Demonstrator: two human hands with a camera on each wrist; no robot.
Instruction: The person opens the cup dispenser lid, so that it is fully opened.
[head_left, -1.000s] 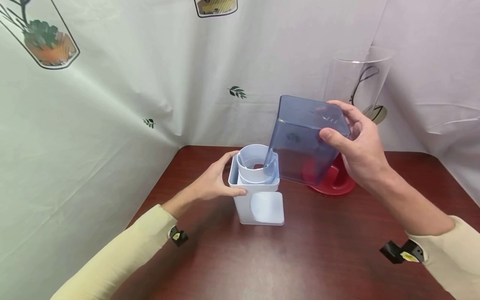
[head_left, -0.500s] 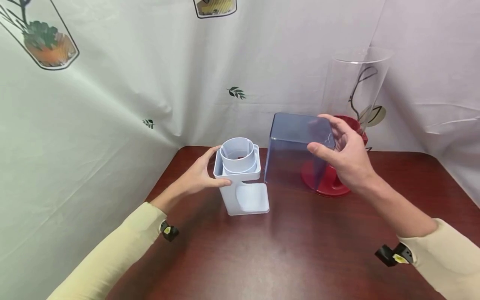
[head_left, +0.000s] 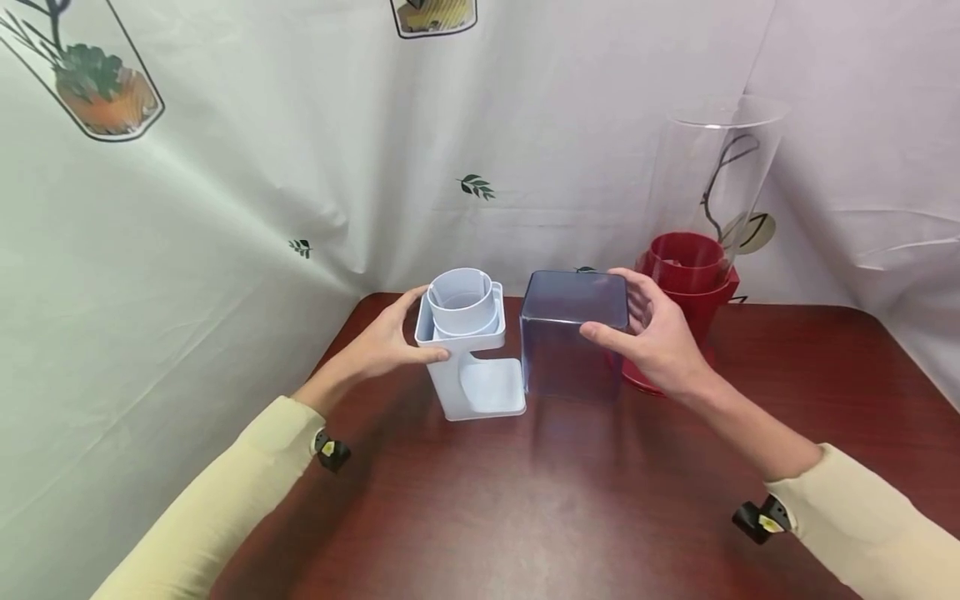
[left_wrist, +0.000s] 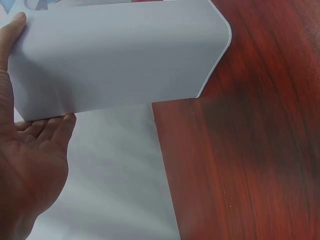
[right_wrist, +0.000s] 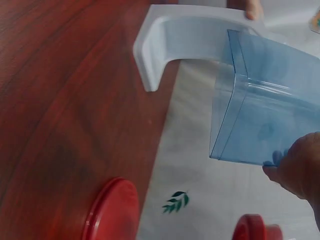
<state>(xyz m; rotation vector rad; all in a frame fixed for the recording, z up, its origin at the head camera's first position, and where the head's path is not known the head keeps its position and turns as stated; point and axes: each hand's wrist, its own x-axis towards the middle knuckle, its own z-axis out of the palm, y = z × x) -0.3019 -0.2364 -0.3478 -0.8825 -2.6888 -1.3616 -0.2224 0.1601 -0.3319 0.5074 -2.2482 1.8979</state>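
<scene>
A pale plastic dispenser-like stand [head_left: 442, 379] with a round collar [head_left: 463, 318] on top and a flat foot stands left of centre in the head view. My left hand [head_left: 384, 340] grips its upper part, thumb in front and fingers behind; the left wrist view shows the stand's side wall [left_wrist: 115, 60] between thumb and fingers. My right hand [head_left: 660, 333] holds a see-through blue square container [head_left: 573, 354] by its right side, closed end up. That container is right beside the stand, apart from it at the top. Whether its lower rim touches the table is unclear.
Behind my right hand stands a red dispenser [head_left: 690, 279] with a tall clear cylinder [head_left: 720, 175] on top. The dark red wooden table [head_left: 555, 508] ends at the back against a hanging white printed sheet [head_left: 375, 150].
The blue container has swung from tilted at the collar to upright, coming down and left beside the stand. My left hand has shifted the stand left and slightly back.
</scene>
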